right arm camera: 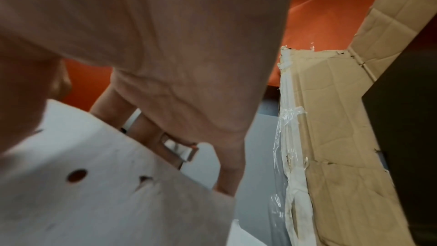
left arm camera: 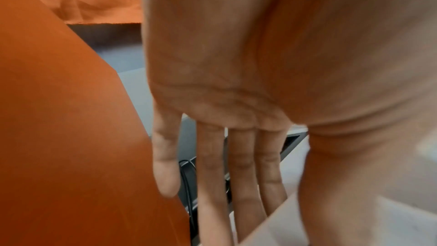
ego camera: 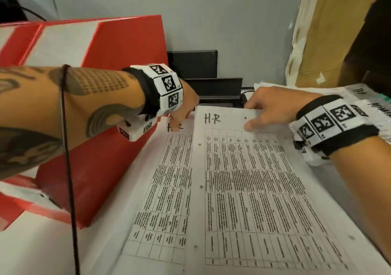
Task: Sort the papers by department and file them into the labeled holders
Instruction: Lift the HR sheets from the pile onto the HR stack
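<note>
Right hand (ego camera: 273, 107) pinched far edge of H.R sheet (ego camera: 243, 179); long axis ran toward black holders (ego camera: 213, 88) just beyond fingertips. Left hand (ego camera: 186, 103) fingers straight, pressing second sheet (ego camera: 169, 179).

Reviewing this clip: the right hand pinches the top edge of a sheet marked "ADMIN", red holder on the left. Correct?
Not quite. In the head view the sheet pinched by the right hand is marked "H.R", not "ADMIN". The red holder is on the left, as you say.
</note>
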The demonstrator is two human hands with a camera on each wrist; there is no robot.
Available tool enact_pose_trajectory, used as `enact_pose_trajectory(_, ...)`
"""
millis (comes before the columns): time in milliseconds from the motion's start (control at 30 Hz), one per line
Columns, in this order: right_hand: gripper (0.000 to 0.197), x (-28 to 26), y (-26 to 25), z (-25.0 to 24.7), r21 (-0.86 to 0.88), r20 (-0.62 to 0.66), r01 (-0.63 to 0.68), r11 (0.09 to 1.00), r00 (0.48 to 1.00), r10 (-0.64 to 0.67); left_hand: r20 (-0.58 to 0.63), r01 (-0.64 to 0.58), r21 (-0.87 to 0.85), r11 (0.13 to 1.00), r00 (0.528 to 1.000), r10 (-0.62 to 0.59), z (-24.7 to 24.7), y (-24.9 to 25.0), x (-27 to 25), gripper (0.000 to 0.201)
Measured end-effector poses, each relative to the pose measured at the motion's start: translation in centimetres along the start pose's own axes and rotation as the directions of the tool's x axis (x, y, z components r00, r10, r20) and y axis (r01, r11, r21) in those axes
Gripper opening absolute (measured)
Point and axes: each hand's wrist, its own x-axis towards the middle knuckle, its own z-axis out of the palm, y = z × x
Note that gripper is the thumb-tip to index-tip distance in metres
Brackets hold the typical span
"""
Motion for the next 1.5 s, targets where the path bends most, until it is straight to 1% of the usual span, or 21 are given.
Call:
enact_pose_trajectory(100, 0.014, -0.2, 0.2, -0.2, -0.02, -0.049, -0.018, 1.0, 0.999, 0.017, -0.092, 0.049, -0.004, 0.999, 0.994, -0.05, -1.0, -0.5, -0.7, 0.028)
enact_pose_trajectory(200, 0.016, -0.3, 0.1, -0.5, -0.061, -0.046, -0.053, 0.997, 0.998, 0.05, -0.11, 0.052, -0.051, 0.997, 0.992, -0.057, -1.6, -1.7, -1.0, 0.026)
enact_pose_trajectory(267, 0.017, -0.5, -0.2, -0.7, -0.081, -0.045, -0.07, 0.994, 0.997, 0.066, -0.113, 0.04, -0.033, 0.999, 0.993, -0.044, -1.2, -2.3, -0.9, 0.021)
enact_pose_trajectory(333, 0.016, -0.8, -0.6, -0.8, -0.111, -0.065, -0.073, 0.991, 0.996, 0.066, -0.117, 0.042, -0.011, 0.999, 0.992, -0.043, -0.8, -2.6, -1.0, 0.021)
enact_pose_trajectory(433, 0.014, -1.3, -1.3, -0.9, -0.099, -0.116, -0.035, 0.994, 0.993, 0.023, -0.149, 0.034, -0.078, 0.996, 0.988, -0.045, -1.2, -3.1, -1.9, 0.029)
enact_pose_trajectory(533, 0.008, -1.8, -2.5, -0.9, -0.011, -0.183, 0.017, 1.0, 0.983, -0.019, -0.211, -0.066, -0.211, 0.975, 0.977, 0.02, -1.9, -3.4, -2.3, 0.019)
enact_pose_trajectory(633, 0.021, -2.0, -3.7, -0.6, -0.094, -0.291, 0.002, 0.996, 0.956, -0.029, -0.215, -0.194, -0.287, 0.938, 0.967, 0.134, -2.2, -3.2, -2.8, 0.017)
enact_pose_trajectory(667, 0.025, -1.8, -4.0, -0.4, -0.089, -0.304, 0.033, 0.995, 0.951, -0.059, -0.204, -0.227, -0.317, 0.921, 0.965, 0.167, -2.3, -3.2, -2.8, 0.019)
enact_pose_trajectory(733, 0.029, -1.4, -4.8, 0.1, 0.013, -0.292, 0.111, 0.994, 0.951, -0.103, -0.172, -0.289, -0.452, 0.844, 0.957, 0.236, -2.4, -3.2, -3.3, 0.014)
enact_pose_trajectory(833, 0.026, -1.0, -5.7, 0.8, 0.096, -0.294, 0.134, 0.986, 0.95, -0.101, -0.184, -0.327, -0.592, 0.736, 0.945, 0.272, -2.6, -3.5, -4.1, 0.009)
enact_pose_trajectory(900, 0.023, -1.1, -5.7, 0.9, 0.147, -0.298, 0.151, 0.978, 0.949, -0.102, -0.159, -0.283, -0.683, 0.673, 0.957, 0.241, -2.6, -3.7, -4.1, 0.019)
enact_pose_trajectory(967, 0.037, -1.5, -5.3, 0.6, 0.235, -0.256, 0.18, 0.955, 0.96, -0.118, -0.111, -0.188, -0.772, 0.607, 0.98, 0.163, -2.4, -3.8, -3.7, 0.031)
enact_pose_trajectory(1000, 0.041, -1.6, -5.1, 0.5, 0.234, -0.207, 0.187, 0.954, 0.968, -0.139, -0.086, -0.136, -0.787, 0.601, 0.99, 0.112, -2.2, -3.8, -3.5, 0.037)
enact_pose_trajectory(1067, 0.036, -1.7, -4.5, 0.4, 0.132, -0.086, 0.187, 0.973, 0.98, -0.177, -0.061, -0.072, -0.734, 0.676, 0.997, 0.04, -1.6, -3.4, -2.8, 0.038)
enact_pose_trajectory(1100, 0.031, -1.7, -4.4, 0.5, 0.07, -0.031, 0.173, 0.982, 0.985, -0.172, -0.069, -0.06, -0.664, 0.746, 0.997, 0.019, -1.3, -3.2, -2.5, 0.031)
enact_pose_trajectory(1133, 0.026, -1.7, -4.3, 0.6, 0.027, 0.008, 0.154, 0.988, 0.988, -0.154, -0.073, -0.055, -0.579, 0.814, 0.997, 0.015, -0.8, -3.0, -2.2, 0.023)
enact_pose_trajectory(1200, 0.019, -1.7, -4.2, 0.7, 0.009, 0.05, 0.13, 0.991, 0.99, -0.13, -0.019, -0.038, -0.407, 0.913, 0.999, 0.033, 0.0, -2.6, -1.7, 0.027)
enact_pose_trajectory(1267, 0.012, -1.7, -4.6, 0.9, 0.034, 0.088, 0.118, 0.992, 0.989, -0.12, 0.076, -0.032, -0.361, 0.932, 0.995, 0.063, 0.7, -2.1, -1.0, 0.041)
enact_pose_trajectory(1300, 0.009, -1.8, -4.7, 0.9, 0.05, 0.104, 0.112, 0.992, 0.988, -0.117, 0.091, -0.025, -0.346, 0.938, 0.994, 0.06, 0.9, -1.8, -0.8, 0.046)
enact_pose_trajectory(1367, 0.014, -1.8, -4.9, 1.0, 0.062, 0.103, 0.108, 0.992, 0.988, -0.114, 0.048, -0.001, -0.315, 0.949, 0.999, 0.017, 1.0, -1.3, -0.7, 0.049)
enact_pose_trajectory(1500, 0.018, -2.0, -4.8, 0.5, 0.044, 0.028, 0.109, 0.993, 0.994, -0.11, -0.12, 0.048, -0.244, 0.969, 0.99, -0.079, 0.6, -1.1, -0.8, 0.02)
